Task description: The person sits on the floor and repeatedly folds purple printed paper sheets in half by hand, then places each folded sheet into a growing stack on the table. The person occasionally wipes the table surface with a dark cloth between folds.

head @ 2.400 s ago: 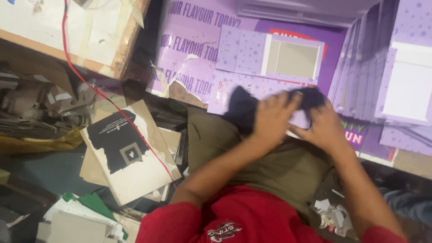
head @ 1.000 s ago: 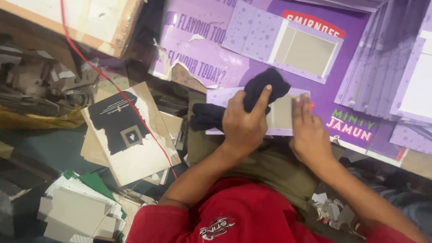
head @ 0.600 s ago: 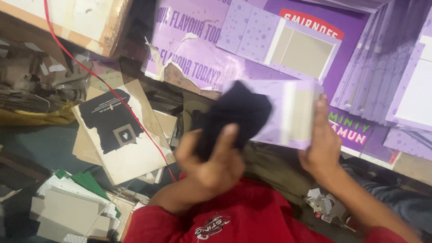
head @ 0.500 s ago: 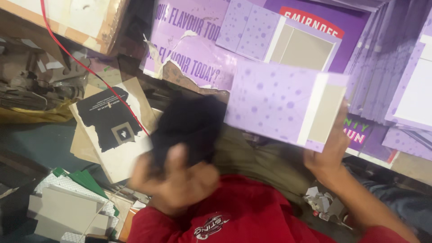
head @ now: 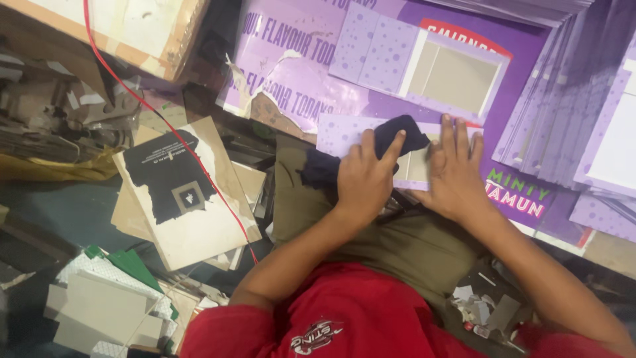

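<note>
Cluttered workshop floor, seen from above: purple printed sheets ahead, cardboard scraps to your left.

Item: purple dotted card panel (head: 344,134), lying flat across your lap on the olive trousers (head: 397,245), its long edge running left to right. A pale cream section shows at its right half.

Item: dark cloth (head: 397,136), bunched, resting on the panel's middle; a trailing end hangs off the near edge toward your left.

Item: your left hand (head: 364,182), palm down, fingers (head: 393,147) curled over and pressing the cloth onto the panel; the grip reads as clenched on the cloth.

Item: your right hand (head: 457,172), flat and spread, fingers released, pinning the panel's right end. It holds nothing.

Item: large purple poster sheet (head: 298,73), torn at its lower left, beneath a second dotted panel with a cream window (head: 457,73), just beyond your hands.

Item: stack of purple panels (head: 570,99), leaning at far right.

Item: brown board with a black torn patch (head: 189,199) to your left, crossed by a red cord (head: 165,126).

Item: grey and green card offcuts (head: 112,298), lower left.

Progress, as judged: the panel is seated and steadied, and the cloth sits mid-panel, so wiping or pressing looks under way; the left end appears not yet covered.
</note>
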